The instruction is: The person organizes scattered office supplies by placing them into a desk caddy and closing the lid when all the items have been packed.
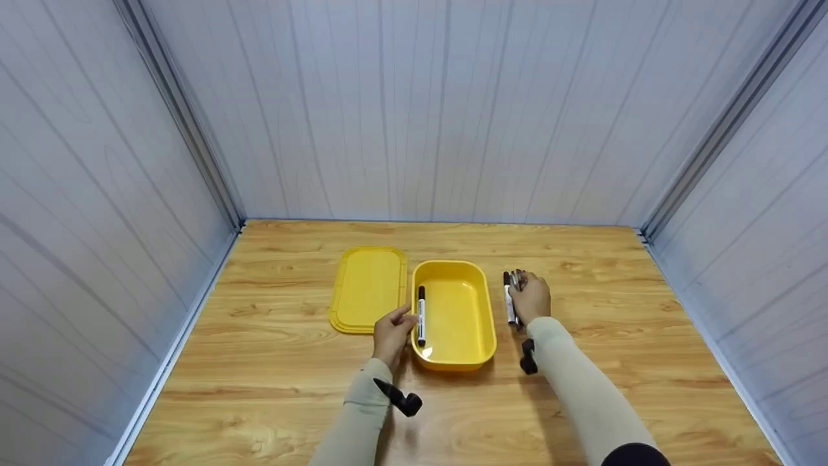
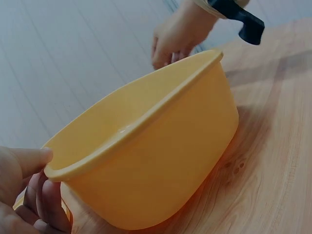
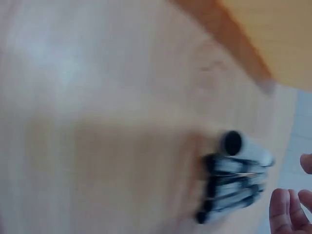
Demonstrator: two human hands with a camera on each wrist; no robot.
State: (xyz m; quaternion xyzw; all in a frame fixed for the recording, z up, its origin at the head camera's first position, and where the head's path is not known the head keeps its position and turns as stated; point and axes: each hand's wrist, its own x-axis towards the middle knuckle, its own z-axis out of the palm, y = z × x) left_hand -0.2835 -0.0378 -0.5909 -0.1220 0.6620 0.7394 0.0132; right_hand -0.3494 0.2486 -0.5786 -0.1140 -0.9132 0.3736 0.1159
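A yellow plastic box (image 1: 458,317) stands uncovered on the table, with one black-capped white marker (image 1: 421,317) lying along its left side. My left hand (image 1: 391,336) pinches the box's left rim, thumb over the edge and fingers outside, as the left wrist view (image 2: 29,170) shows. To the right of the box, several markers (image 1: 509,304) lie side by side in a row. Over their far end is my right hand (image 1: 532,299). In the blurred right wrist view, its fingers (image 3: 280,209) and thumb are apart beyond the markers (image 3: 253,150), with nothing between them.
A yellow lid (image 1: 369,288) lies flat on the wooden table (image 1: 272,375), just left of the box. Pale panel walls (image 1: 414,116) enclose the table at the back and both sides. Dark camera mounts (image 1: 407,402) stick out from the wrists.
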